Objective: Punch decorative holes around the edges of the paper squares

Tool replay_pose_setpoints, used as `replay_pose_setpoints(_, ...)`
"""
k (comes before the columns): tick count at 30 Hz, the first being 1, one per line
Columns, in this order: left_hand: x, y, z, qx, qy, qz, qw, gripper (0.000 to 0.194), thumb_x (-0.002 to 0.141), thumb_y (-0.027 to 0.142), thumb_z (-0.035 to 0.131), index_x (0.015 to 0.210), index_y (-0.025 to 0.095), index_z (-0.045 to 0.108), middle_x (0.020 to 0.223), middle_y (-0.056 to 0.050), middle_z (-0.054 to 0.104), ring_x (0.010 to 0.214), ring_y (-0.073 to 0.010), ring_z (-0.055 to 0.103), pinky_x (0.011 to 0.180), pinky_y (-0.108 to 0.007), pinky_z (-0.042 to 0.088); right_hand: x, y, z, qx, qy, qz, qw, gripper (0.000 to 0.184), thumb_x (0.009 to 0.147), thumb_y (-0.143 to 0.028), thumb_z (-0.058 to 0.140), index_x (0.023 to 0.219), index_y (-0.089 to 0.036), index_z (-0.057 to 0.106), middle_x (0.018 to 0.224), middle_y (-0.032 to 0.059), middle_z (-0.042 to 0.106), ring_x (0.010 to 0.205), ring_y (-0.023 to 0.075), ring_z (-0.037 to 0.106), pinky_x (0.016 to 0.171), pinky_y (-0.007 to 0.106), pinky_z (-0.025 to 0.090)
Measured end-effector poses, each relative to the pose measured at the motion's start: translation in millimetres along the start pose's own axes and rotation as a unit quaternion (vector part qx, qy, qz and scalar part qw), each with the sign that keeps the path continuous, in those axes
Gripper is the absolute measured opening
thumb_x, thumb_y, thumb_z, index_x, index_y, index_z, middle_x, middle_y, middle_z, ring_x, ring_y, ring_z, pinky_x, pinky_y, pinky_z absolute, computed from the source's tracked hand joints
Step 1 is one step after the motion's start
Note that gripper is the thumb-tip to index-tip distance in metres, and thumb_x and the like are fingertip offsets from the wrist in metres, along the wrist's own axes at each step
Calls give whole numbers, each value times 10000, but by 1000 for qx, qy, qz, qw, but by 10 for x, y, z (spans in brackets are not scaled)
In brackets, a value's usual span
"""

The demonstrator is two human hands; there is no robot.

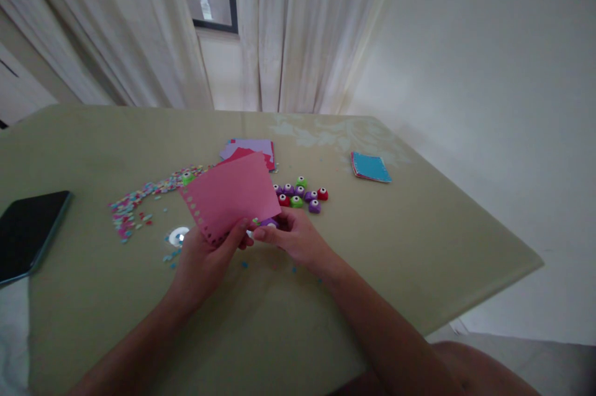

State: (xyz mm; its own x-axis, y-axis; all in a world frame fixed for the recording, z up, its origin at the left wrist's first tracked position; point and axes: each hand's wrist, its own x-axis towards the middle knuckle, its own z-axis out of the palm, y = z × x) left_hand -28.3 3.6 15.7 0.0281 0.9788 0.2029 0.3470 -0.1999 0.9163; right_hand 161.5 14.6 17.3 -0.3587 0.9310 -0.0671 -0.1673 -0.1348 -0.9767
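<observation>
My left hand [205, 256] pinches the lower edge of a pink paper sheet [230, 194] and holds it tilted above the table; a row of punched holes runs along the sheet's left edge. My right hand [291, 236] is closed around a small purple paper punch [269, 222] at the sheet's lower right corner. Just beyond it lie several small round punches [300, 194] in purple, green and red. A trail of coloured paper confetti [139, 200] lies to the left.
A stack of purple and red sheets [251, 149] lies behind the pink sheet. A blue-topped paper stack [370, 167] sits far right. A dark phone [28, 231] lies at the left edge of the olive table [419, 247]. Curtains and a wall stand behind.
</observation>
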Motion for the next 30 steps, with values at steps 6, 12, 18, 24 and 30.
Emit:
replay_pose_setpoints(6, 4, 4, 0, 4, 14, -4, 1000, 296, 915, 433, 684, 702, 234, 737, 652, 2, 752, 620, -203, 719, 580, -276, 558, -21, 35, -53, -58, 31, 30, 997, 480, 714, -570, 929, 951, -181, 779, 843, 34, 729, 750, 180, 632, 691, 298, 483)
replay_pose_setpoints(12, -16, -56, 7, 3, 8, 5, 1000, 276, 925, 432, 698, 758, 222, 763, 675, 3, 759, 626, -198, 717, 573, -271, 543, -25, 27, -43, -60, 0, 16, 998, 415, 749, -524, 923, 943, -179, 802, 845, 39, 745, 765, 186, 649, 724, 310, 499)
replay_pose_setpoints(18, 3, -35, 6, 3, 2, 16, 1000, 320, 937, 416, 677, 689, 221, 729, 646, 5, 747, 609, -183, 713, 576, -258, 547, -12, -5, -52, -36, 14, 7, 999, 403, 748, -537, 919, 919, -197, 788, 830, 15, 723, 729, 165, 616, 691, 290, 464)
replay_pose_setpoints(24, -15, -74, 20, -9, -3, 4, 1000, 289, 907, 421, 698, 718, 211, 754, 617, -7, 749, 559, -185, 712, 535, -255, 553, 5, 25, -56, -11, 50, 9, 999, 431, 753, -573, 907, 887, -185, 777, 832, 19, 717, 737, 155, 609, 694, 282, 452)
replay_pose_setpoints(30, -24, -54, 59, -29, -18, -5, 999, 288, 904, 442, 695, 750, 209, 764, 634, -20, 761, 572, -199, 732, 545, -266, 592, 23, 33, -14, 52, 71, 30, 996, 462, 681, -582, 948, 828, -178, 780, 808, 22, 722, 673, 127, 556, 644, 269, 407)
